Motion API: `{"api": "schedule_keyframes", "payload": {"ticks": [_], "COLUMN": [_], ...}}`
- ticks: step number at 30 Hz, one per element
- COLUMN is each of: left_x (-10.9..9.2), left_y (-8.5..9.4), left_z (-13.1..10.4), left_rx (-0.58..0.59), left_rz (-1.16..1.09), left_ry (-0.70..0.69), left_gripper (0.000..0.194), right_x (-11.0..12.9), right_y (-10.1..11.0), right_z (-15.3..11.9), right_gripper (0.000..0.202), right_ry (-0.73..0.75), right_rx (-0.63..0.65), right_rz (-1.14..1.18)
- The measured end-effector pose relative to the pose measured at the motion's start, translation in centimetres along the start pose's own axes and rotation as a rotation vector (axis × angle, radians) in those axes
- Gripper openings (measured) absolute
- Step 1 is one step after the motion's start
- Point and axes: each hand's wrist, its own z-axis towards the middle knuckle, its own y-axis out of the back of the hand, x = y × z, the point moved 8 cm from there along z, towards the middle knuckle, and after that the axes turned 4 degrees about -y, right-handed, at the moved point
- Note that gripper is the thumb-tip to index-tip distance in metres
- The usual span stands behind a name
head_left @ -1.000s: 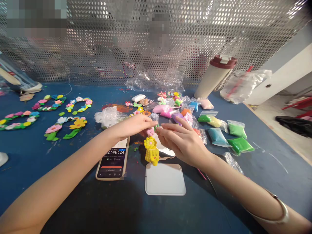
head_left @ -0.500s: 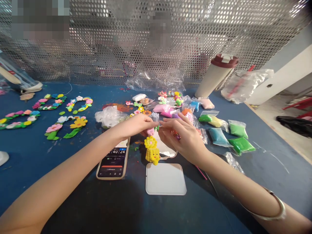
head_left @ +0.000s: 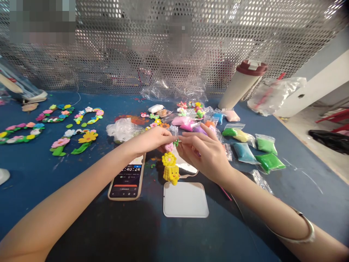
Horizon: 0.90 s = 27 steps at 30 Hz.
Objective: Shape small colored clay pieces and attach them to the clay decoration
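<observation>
Over the middle of the table, my left hand [head_left: 156, 139] is closed on the top of a clay-decorated piece. Down it run a pink pig-like face [head_left: 169, 147], a yellow flower with a pink centre [head_left: 168, 159] and a yellow figure with a small face [head_left: 171, 175]. My right hand [head_left: 208, 153] meets the left from the other side, thumb and forefinger pinched at a small green clay bit [head_left: 176, 143]. Its other fingers are loosely bent. The fingers partly hide where the green bit joins the piece. Below the yellow figure lies a white rectangular plate [head_left: 185, 200].
A phone [head_left: 125, 185] lies left of the plate. Clay-flower rings [head_left: 88, 115] lie at the left. Bags of coloured clay [head_left: 244, 153] spread to the right. A tumbler [head_left: 242, 83] and a plastic bag [head_left: 272, 96] stand near the perforated metal screen [head_left: 122, 65].
Very little differs. The green bit shows slightly more between my fingertips, and the decorated piece has shifted a touch to the right. Both hands keep their grip.
</observation>
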Motion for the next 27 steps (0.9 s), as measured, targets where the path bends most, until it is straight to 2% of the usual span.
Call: {"api": "schedule_keyframes", "payload": {"ticks": [3, 9, 21, 27], "left_x": [-0.1, 0.0, 0.3, 0.2], "left_y": [0.0, 0.0, 0.1, 0.0], "left_z": [0.0, 0.1, 0.1, 0.0], "left_rx": [-0.005, 0.006, -0.01, 0.014], "left_rz": [0.008, -0.002, -0.004, -0.009], "left_ry": [-0.004, -0.008, -0.002, 0.0], "left_gripper": [0.036, 0.035, 0.032, 0.034], "right_x": [1.2, 1.8, 2.4, 2.4], "right_y": [0.3, 0.1, -0.2, -0.5], "right_z": [-0.3, -1.0, -1.5, -1.4], "right_gripper": [0.011, 0.013, 0.015, 0.016], "right_ry": [0.139, 0.242, 0.341, 0.338], "right_rx": [0.048, 0.088, 0.081, 0.113], "right_rz": [-0.003, -0.027, -0.117, -0.141]}}
